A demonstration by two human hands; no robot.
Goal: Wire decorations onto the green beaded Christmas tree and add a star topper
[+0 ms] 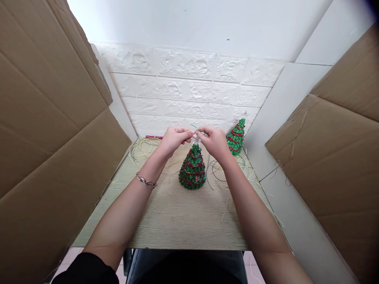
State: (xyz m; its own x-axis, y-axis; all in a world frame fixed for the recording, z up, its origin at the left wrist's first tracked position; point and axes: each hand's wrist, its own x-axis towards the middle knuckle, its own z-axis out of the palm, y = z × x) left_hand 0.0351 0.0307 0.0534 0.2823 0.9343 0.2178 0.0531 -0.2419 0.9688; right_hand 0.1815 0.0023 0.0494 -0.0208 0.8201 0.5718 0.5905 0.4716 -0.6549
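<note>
A small green beaded Christmas tree (192, 169) with red garland stands upright on the table in front of me. A clear star (197, 140) tops it. My left hand (177, 139) comes in from the left, thumb and fingers pinched together just above the star. Opposite it, my right hand (214, 142) is also pinched, its fingertips almost touching the left ones. A thin green strand (193, 126) sticks out above the right fingertips. What lies between the left fingertips is too small to make out.
A second beaded tree (236, 138) stands at the back right. Loose pale wires (139, 152) lie at the back left, beside a red item (154, 137); more wires (242, 161) spread at the right. Cardboard panels (97, 157) flank the table (177, 225), with a white wall behind.
</note>
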